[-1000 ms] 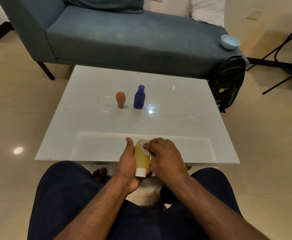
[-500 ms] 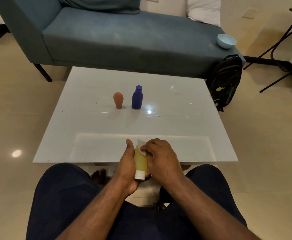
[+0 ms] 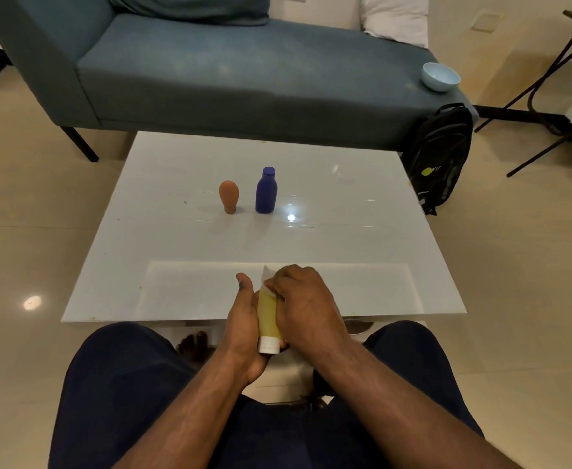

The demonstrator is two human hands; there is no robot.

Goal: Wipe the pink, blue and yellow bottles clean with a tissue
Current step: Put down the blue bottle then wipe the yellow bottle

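The left hand [image 3: 244, 324] grips a yellow plastic tube bottle [image 3: 267, 316] with a white cap, fingers wrapped round it, above the near edge of the glossy white table [image 3: 362, 231]. The right hand [image 3: 303, 306] presses a crumpled white tissue [image 3: 268, 275] against its upper end, fingers curled. A pink bulb-shaped bottle [image 3: 229, 196] and a blue capped bottle [image 3: 266, 191] stand upright side by side mid-table.

Glossy white table [image 3: 345, 238], matt plastic bottles, cloth-covered sofa [image 3: 244, 79].
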